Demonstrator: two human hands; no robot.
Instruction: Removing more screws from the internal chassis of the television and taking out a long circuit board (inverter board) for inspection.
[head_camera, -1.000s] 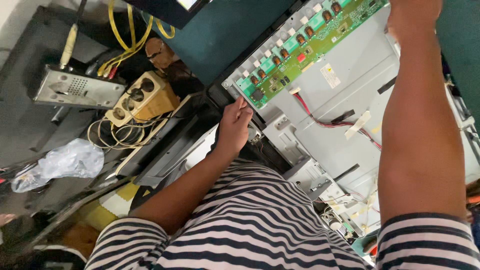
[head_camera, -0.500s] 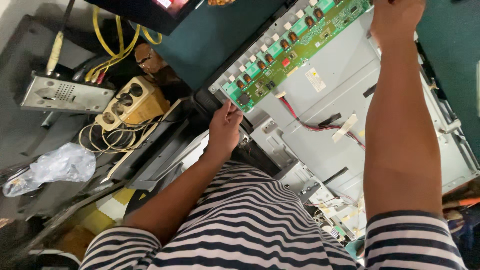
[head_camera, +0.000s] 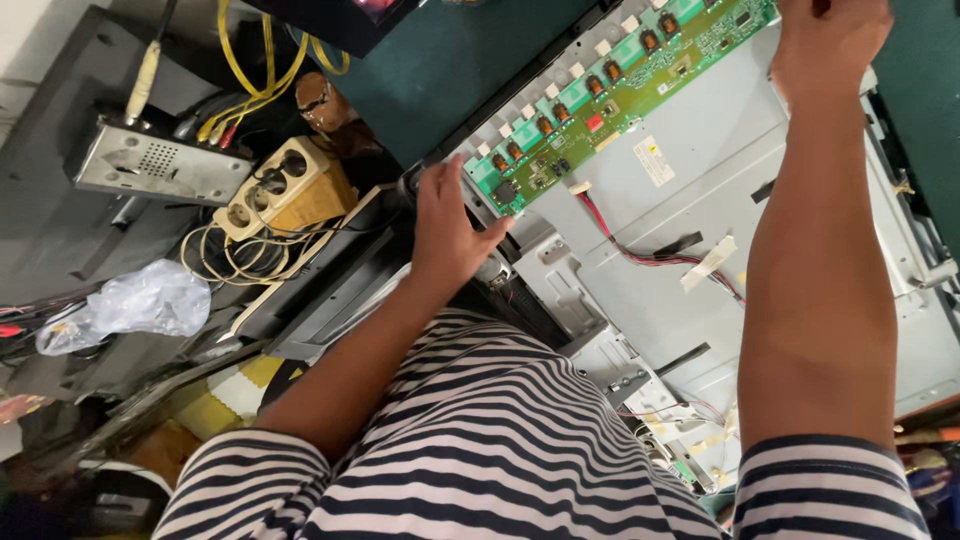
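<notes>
A long green circuit board (head_camera: 620, 90) with a row of small transformers lies along the edge of a grey metal back panel of a flat screen (head_camera: 700, 240). My left hand (head_camera: 448, 232) grips the panel's corner at the board's left end, with the thumb on the board. My right hand (head_camera: 832, 42) is closed over the board's other end at the top of the view. Red wires (head_camera: 640, 250) run from the board across the panel. A striped shirt (head_camera: 480, 440) fills the bottom.
To the left are a beige power strip (head_camera: 275, 185), a grey metal box (head_camera: 160, 170), yellow cables (head_camera: 245, 60), coiled wires and a crumpled clear plastic bag (head_camera: 140, 300). Dark green cloth (head_camera: 460, 60) lies under the panel. Small white connectors and brackets sit near the panel's lower edge (head_camera: 640, 385).
The view has shifted a little. Both hands stay at the two ends of the green board; my left hand has closed tighter on the corner.
</notes>
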